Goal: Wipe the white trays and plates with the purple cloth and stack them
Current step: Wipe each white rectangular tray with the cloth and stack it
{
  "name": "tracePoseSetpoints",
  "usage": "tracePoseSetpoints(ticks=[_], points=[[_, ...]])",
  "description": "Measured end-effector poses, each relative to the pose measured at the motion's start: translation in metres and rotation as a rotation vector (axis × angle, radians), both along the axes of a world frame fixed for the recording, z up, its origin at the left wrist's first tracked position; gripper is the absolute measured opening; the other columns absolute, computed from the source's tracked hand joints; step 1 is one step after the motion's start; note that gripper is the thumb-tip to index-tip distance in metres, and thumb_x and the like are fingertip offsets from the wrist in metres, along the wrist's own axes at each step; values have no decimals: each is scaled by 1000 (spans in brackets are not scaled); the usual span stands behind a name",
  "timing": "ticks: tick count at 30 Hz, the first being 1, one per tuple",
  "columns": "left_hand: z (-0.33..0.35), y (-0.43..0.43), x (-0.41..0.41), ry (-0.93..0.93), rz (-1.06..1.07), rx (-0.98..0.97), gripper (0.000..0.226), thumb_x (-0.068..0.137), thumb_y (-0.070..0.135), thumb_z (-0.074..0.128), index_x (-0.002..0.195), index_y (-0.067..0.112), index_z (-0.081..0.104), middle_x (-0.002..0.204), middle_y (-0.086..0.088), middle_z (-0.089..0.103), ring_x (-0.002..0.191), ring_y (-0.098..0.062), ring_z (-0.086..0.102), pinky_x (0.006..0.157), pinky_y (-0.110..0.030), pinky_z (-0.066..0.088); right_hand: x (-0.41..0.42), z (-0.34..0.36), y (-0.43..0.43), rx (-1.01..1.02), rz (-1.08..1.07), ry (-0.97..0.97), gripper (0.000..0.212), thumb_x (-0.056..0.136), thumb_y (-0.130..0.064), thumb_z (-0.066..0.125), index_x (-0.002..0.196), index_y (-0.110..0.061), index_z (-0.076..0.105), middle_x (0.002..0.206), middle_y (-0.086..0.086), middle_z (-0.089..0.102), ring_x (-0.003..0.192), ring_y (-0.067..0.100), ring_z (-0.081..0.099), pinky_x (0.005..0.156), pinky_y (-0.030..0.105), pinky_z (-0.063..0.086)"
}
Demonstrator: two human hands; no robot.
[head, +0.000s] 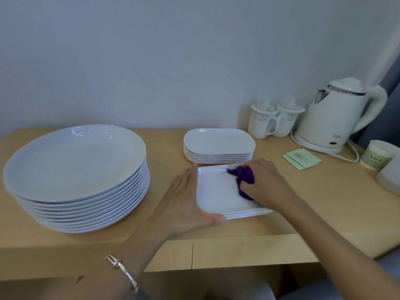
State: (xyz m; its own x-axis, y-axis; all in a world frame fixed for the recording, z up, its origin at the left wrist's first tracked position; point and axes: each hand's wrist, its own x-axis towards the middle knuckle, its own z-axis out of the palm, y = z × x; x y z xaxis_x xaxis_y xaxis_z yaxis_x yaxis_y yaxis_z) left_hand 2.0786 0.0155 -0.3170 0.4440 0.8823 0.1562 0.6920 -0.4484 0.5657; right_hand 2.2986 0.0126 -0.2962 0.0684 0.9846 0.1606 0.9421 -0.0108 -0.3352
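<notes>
A short pile of white rectangular trays (216, 193) lies near the table's front edge. My left hand (186, 202) steadies its left side, fingers straight along the edge and thumb at the front corner. My right hand (265, 182) grips a bunched purple cloth (243, 177) and presses it onto the top tray's right half. Behind it stands a second stack of several white trays (218, 146). A tall stack of several round white plates (75, 176) fills the left of the table.
At the back right stand a white kettle (337, 118) on its base with a cord, and two lidded mugs (272, 120). Green sachets (302, 159) lie beside them. A paper cup (376, 154) and a grey container (391, 176) sit at the right edge of the wooden table (168, 148).
</notes>
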Motion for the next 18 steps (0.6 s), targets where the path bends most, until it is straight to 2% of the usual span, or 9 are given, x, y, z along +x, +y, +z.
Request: tracePoseSetpoints(ticks=[2, 4, 7, 9, 10, 12, 14, 18], points=[[1, 0, 2, -50, -25, 4, 95, 46, 64, 75, 127, 42, 31, 115, 22, 38, 114, -6, 40, 94, -31, 43, -35, -10, 13, 43, -78, 28, 32, 86, -30, 56, 111, -11, 52, 118, 10, 46, 113, 29, 39, 92, 34, 34], [-1, 1, 2, -74, -45, 18, 96, 46, 63, 79, 128, 43, 32, 116, 24, 40, 114, -3, 42, 94, -29, 44, -71, -16, 20, 45, 28, 78, 31, 86, -30, 55, 109, -10, 51, 115, 12, 45, 110, 30, 39, 94, 38, 34], [-2, -1, 0, -112, -3, -43, 120, 39, 69, 79, 139, 39, 19, 128, 28, 39, 123, -1, 39, 101, -28, 42, -90, -14, 12, 43, 324, 191, 13, 78, -30, 58, 84, -22, 49, 93, 5, 53, 90, 25, 46, 76, 36, 37], [-1, -1, -2, -69, 2, -38, 114, 39, 69, 78, 130, 48, 13, 121, 32, 36, 119, -1, 39, 97, -28, 43, -75, -1, -5, -52, 490, 314, 12, 74, -25, 62, 73, -21, 51, 77, 5, 57, 76, 23, 52, 64, 37, 41], [0, 0, -3, -56, 5, -35, 108, 40, 67, 79, 125, 49, 14, 117, 32, 37, 115, -2, 40, 94, -29, 45, -64, 7, -14, -116, 525, 342, 10, 75, -21, 63, 76, -15, 55, 76, 8, 58, 72, 23, 54, 63, 39, 43], [2, 1, -3, -69, -4, -23, 102, 41, 66, 79, 122, 42, 22, 115, 30, 40, 110, -3, 45, 90, -32, 47, -31, 21, -27, -209, 483, 297, 15, 79, -18, 66, 90, -9, 62, 87, 8, 62, 80, 21, 57, 72, 37, 47], [2, 3, -3, -37, -19, -20, 94, 43, 66, 79, 118, 44, 26, 114, 29, 40, 110, -3, 44, 88, -33, 47, 5, 28, -31, -241, 361, 201, 25, 79, -21, 67, 102, -11, 63, 103, 1, 59, 94, 17, 56, 84, 33, 46], [4, 0, -3, -27, -23, -24, 94, 47, 64, 76, 124, 42, 28, 120, 25, 38, 116, -5, 38, 91, -33, 45, 18, 10, -8, -71, 92, 24, 27, 81, -28, 61, 106, -17, 60, 109, -3, 50, 107, 19, 47, 87, 29, 41]])
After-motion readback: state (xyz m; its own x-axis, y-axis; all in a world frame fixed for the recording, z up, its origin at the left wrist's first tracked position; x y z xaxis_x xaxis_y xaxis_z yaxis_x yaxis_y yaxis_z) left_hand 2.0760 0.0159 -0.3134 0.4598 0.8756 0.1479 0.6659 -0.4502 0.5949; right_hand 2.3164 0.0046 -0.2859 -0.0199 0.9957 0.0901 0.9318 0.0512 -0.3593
